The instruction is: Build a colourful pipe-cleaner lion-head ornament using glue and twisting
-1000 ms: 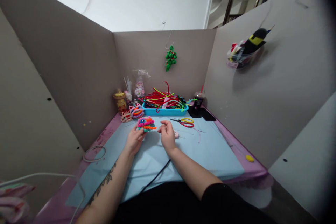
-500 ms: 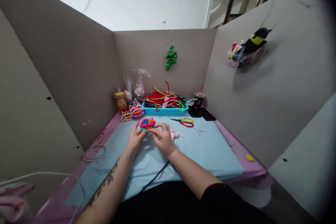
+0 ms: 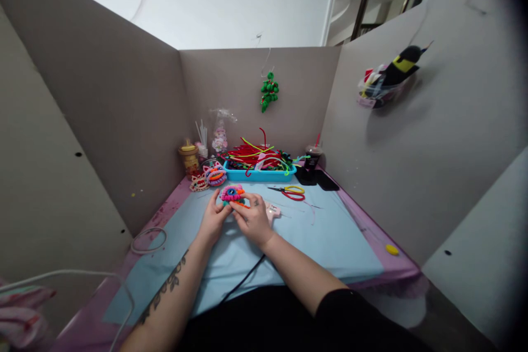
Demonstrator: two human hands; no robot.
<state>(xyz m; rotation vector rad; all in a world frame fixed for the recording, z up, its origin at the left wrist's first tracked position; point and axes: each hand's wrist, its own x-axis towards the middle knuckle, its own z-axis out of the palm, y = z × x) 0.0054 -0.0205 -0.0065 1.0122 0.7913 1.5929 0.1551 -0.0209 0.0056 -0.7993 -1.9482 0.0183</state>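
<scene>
My left hand [image 3: 213, 219] and my right hand [image 3: 252, 220] meet at the middle of the light blue mat [image 3: 313, 236]. Between their fingertips they hold a small pipe-cleaner figure [image 3: 231, 194], pink with a blue centre and orange strands. The left fingers grip its left side. The right fingers pinch an orange strand at its lower right. A small pink object [image 3: 273, 210] lies on the mat just right of my right hand.
A blue tray [image 3: 259, 175] heaped with pipe cleaners stands at the back. Scissors [image 3: 289, 191] with yellow and red handles lie in front of it. Finished pipe-cleaner figures [image 3: 209, 177], a jar [image 3: 189, 159] and a dark cup [image 3: 312, 158] line the back. Grey partitions enclose three sides.
My right hand moved left from an open spot on the mat and closed on the figure's orange strand. The left hand kept hold of the figure and turned it slightly.
</scene>
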